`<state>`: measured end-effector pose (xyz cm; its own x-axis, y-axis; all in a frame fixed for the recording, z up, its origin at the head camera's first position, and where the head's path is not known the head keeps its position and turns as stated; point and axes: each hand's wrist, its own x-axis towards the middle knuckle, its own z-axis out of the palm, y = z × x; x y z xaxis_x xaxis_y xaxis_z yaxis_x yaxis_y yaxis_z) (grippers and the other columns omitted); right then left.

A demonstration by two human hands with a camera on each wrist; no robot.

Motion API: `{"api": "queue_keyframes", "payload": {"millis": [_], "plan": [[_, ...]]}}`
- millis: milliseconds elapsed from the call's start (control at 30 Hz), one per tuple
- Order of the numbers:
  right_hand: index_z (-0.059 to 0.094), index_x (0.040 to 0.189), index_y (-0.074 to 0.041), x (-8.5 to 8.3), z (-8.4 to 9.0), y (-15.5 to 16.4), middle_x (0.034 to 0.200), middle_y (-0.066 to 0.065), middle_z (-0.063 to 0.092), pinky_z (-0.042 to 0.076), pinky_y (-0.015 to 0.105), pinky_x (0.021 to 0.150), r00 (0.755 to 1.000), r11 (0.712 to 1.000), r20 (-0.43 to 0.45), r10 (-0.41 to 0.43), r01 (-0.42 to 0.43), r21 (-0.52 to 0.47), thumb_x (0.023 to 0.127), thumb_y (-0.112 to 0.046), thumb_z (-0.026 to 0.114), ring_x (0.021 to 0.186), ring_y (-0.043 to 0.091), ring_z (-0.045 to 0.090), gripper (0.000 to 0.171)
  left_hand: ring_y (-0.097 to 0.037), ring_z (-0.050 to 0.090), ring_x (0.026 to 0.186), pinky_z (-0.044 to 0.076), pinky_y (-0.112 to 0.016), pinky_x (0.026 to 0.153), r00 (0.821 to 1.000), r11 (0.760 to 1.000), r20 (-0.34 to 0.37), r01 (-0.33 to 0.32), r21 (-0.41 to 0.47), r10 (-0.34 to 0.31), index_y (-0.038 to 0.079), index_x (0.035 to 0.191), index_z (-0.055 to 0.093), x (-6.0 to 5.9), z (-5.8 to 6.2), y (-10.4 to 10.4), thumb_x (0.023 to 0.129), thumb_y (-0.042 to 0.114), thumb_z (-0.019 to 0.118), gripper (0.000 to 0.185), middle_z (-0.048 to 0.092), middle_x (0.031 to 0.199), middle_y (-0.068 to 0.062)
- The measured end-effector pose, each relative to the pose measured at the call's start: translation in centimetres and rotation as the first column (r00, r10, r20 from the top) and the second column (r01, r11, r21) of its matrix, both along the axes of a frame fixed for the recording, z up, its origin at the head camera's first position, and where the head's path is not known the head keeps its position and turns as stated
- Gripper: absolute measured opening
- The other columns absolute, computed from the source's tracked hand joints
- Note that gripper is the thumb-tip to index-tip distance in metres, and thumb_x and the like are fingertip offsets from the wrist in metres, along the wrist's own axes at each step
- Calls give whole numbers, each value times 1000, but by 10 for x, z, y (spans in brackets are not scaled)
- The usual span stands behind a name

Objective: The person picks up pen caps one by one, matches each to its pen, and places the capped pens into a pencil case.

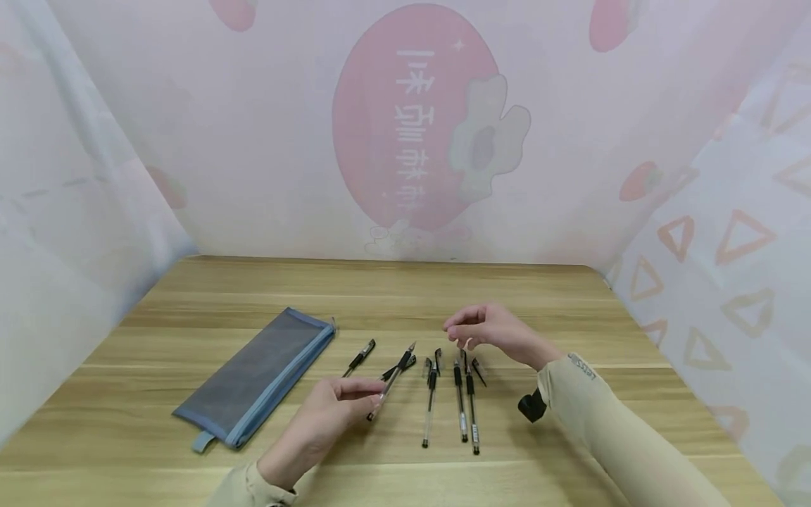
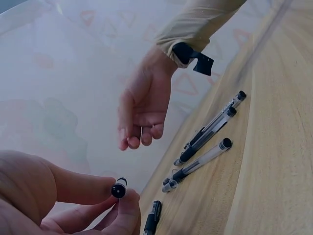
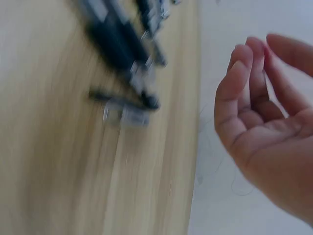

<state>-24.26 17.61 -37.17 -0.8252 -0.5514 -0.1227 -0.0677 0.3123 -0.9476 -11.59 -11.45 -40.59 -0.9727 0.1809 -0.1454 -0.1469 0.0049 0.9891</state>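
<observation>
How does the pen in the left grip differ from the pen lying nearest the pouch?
The held pen is raised in the left grip; the pouch-side pen lies on the table. The held pen's tip is bare; the pouch-side pen's is capped. Both have black front sections and slant toward the upper right in the head view.

Screened-in tabletop spot; home or office, cannot tell. Wood-grain table (image 1: 393, 289) below the left hand (image 1: 336, 408) and its pinch; beyond, pale sheet (image 1: 272, 141) printed with strawberries (image 1: 640, 181) and lettering (image 1: 415, 83); side sheets (image 1: 63, 282) flank it, triangles (image 1: 679, 236) to its right.
</observation>
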Motion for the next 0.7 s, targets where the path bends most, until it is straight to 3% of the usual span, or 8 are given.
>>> {"api": "queue_keyframes", "payload": {"millis": [67, 200, 367, 533, 700], "plan": [[68, 115, 1, -7, -3, 0, 107, 25, 65, 49, 58, 86, 998, 998, -41, 40, -37, 57, 92, -19, 72, 96, 47, 58, 30, -18, 63, 95, 53, -24, 76, 1000, 1000, 22, 6, 30, -7, -9, 116, 67, 0, 0, 0, 88, -1, 70, 29, 65, 116, -19], [70, 112, 1, -19, -8, -3, 107, 17, 69, 52, 51, 85, 982, 979, -135, 133, -109, 171, 92, -15, 72, 93, 33, 63, 26, -19, 64, 95, 54, -24, 78, 998, 995, 53, 19, 94, -24, -9, 119, 65, 0, 2, -1, 89, -2, 69, 31, 65, 115, -19], [72, 105, 0, -29, -7, -14, 97, 9, 71, 55, 35, 77, 912, 929, -277, 303, -217, 301, 90, -7, 73, 85, 24, 65, 17, -21, 64, 96, 54, -25, 75, 997, 992, 72, 0, 127, -9, -9, 123, 63, 3, 5, -5, 90, 0, 68, 34, 66, 113, -18], [73, 102, 1, -37, -7, -24, 93, 6, 71, 55, 32, 76, 864, 902, -310, 396, -303, 308, 88, -5, 74, 83, 23, 66, 15, -23, 64, 98, 54, -27, 76, 995, 990, 99, -38, 139, 24, -8, 124, 62, 4, 6, -8, 91, 3, 69, 36, 66, 114, -17], [74, 101, 0, -42, -12, -30, 94, 7, 72, 56, 33, 74, 842, 891, -320, 435, -351, 289, 88, -5, 75, 82, 21, 66, 14, -21, 63, 98, 53, -27, 76, 993, 988, 112, -44, 151, 27, -8, 125, 62, 4, 4, -10, 91, 2, 68, 36, 66, 115, -16]]}}
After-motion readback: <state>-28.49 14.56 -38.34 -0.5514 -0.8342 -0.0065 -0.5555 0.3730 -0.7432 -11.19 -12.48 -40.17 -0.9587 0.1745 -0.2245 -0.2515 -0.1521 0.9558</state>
